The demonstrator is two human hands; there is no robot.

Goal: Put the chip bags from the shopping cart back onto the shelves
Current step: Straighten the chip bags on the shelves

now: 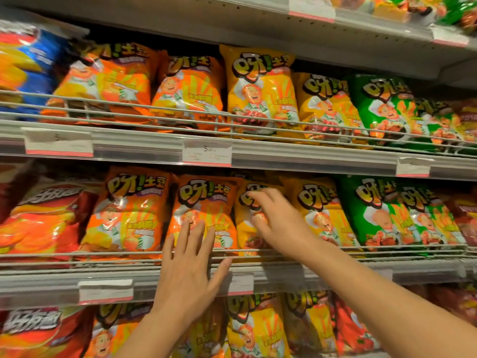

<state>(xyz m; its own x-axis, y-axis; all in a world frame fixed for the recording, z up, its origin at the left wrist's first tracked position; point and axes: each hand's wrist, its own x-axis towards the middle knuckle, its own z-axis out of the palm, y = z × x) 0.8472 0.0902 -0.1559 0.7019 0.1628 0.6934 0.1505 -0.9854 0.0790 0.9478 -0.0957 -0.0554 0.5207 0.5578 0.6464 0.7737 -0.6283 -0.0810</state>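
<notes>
Supermarket shelves fill the frame, packed with upright chip bags behind low wire rails that likely keep them from sliding forward. At centre, on the middle shelf (335, 276), a yellow chip bag (247, 228) stands wedged between an orange chip bag (204, 202) on its left and another yellow one on its right.

The right hand (278, 223) reaches in from the lower right, arm extended, fingers curled over the yellow bag's front and top, apparently pushing it back into its slot (a true grip cannot be confirmed). The left hand (191, 270) rises from the bottom centre, fingers straight and spread wide, fingertips resting flat on the orange bag, seemingly to hold the neighbours aside. The shopping cart is out of view.
</notes>
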